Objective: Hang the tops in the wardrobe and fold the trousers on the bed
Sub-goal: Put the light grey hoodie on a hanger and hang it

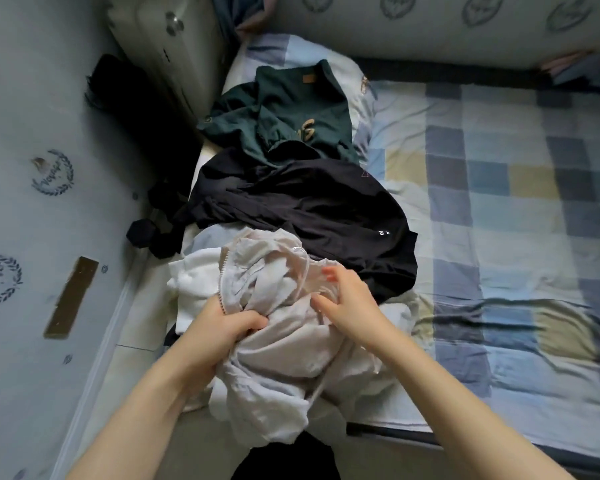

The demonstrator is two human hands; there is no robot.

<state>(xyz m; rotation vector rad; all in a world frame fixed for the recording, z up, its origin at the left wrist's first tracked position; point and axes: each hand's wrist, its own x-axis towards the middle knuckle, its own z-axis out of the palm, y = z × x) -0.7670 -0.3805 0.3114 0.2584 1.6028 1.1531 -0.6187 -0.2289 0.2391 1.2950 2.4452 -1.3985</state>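
Left hand (227, 327) holds a tight grip on the pale top (284, 358); right hand (347, 306), at three o'clock, pinches its fabric.

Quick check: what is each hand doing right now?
Left hand: grips a bunch of the pale garment.
Right hand: fingers curled into the same garment, apparently gripping it.

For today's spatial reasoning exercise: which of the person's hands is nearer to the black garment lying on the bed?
The right hand. It works in the pale garment right beside the black garment's near hem; the left hand grips the pale cloth farther off.
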